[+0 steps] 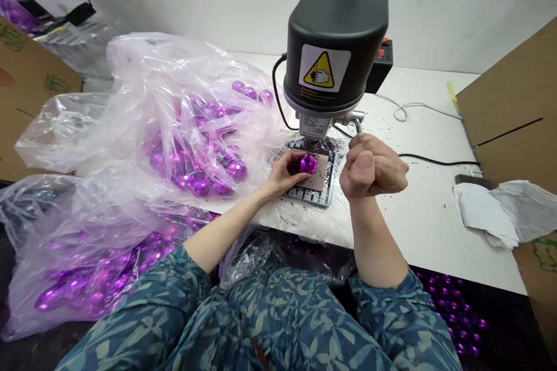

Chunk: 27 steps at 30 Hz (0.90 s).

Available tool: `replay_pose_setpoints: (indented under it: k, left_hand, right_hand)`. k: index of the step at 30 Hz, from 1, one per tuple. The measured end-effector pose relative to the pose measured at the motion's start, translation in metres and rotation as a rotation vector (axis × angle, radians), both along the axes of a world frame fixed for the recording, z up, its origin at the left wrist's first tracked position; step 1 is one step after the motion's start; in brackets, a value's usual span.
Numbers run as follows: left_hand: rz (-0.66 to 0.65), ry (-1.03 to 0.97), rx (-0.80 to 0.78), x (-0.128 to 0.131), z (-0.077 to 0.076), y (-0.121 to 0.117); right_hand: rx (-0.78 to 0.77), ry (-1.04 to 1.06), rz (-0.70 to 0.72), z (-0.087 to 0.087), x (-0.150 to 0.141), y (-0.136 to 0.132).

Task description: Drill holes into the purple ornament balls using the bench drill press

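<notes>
My left hand (pixel 284 175) pinches a shiny purple faceted ball (pixel 308 164) between thumb and fingers. The ball rests on a small brown board (pixel 319 177) on the metal base (pixel 328 197) of a black bench drill press (pixel 337 23). Right above the ball is the drill's chuck (pixel 310 144); a dark spot shows on top of the ball, and I cannot tell whether the bit touches it. My right hand (pixel 372 169) is closed in a fist around the end of the press's feed lever (pixel 357 126), most of which the hand hides.
Clear plastic bags (pixel 174 81) of purple balls lie left on the white table (pixel 418 197), with another bag (pixel 100 278) below. Dark shavings surround the base. Cardboard boxes (pixel 513 87) and white wrapping (pixel 485 214) stand right; cables (pixel 435 157) cross the table. More purple balls (pixel 452 307) lie below right.
</notes>
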State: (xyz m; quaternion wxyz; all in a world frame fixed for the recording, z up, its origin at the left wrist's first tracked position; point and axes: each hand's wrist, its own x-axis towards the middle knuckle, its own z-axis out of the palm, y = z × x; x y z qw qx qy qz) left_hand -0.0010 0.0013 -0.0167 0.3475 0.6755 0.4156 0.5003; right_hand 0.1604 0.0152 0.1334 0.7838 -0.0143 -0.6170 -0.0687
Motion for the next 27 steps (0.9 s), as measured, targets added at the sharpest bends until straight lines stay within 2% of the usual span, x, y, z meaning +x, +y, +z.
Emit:
replay_pose_setpoints:
  k: [7, 9, 12, 14, 16, 18, 20, 24, 25, 27]
  left_hand:
    - [0.035, -0.004, 0.008, -0.001, 0.000, -0.002]
    - [0.030, -0.012, 0.006, 0.000, -0.002, 0.000]
    - [0.047, 0.000, 0.007, 0.001, -0.002, 0.002]
    - [0.100, 0.022, 0.014, 0.002, 0.001, -0.001]
    - [0.174, 0.054, 0.059, 0.004, 0.007, -0.015]
    - [0.186, 0.099, 0.153, 0.005, 0.014, -0.040]
    - [0.060, 0.151, 0.246, 0.007, 0.016, -0.075]
    - [-0.410, 0.344, 0.391, 0.012, -0.001, -0.140]
    - [-0.468, 0.414, 0.427, 0.013, -0.007, -0.150]
    - [-0.478, 0.534, 0.465, 0.014, -0.018, -0.161]
  right_hand:
    - [0.054, -0.048, 0.010, -0.009, 0.002, 0.001]
    - [0.054, -0.047, 0.015, -0.007, 0.001, -0.001]
    - [-0.074, 0.027, 0.005, 0.011, -0.002, -0.005]
    - [-0.290, 0.096, -0.021, 0.030, -0.005, -0.008]
    - [-0.413, 0.085, -0.019, 0.048, -0.007, -0.009]
    - [-0.474, 0.110, -0.048, 0.059, -0.008, -0.008]
    - [-0.496, 0.131, -0.088, 0.063, -0.009, -0.006]
    - [-0.532, 0.137, -0.153, 0.060, -0.011, -0.005]
    - [-0.527, 0.145, -0.146, 0.059, -0.011, -0.005]
    - [-0.506, 0.166, -0.095, 0.059, -0.012, -0.005]
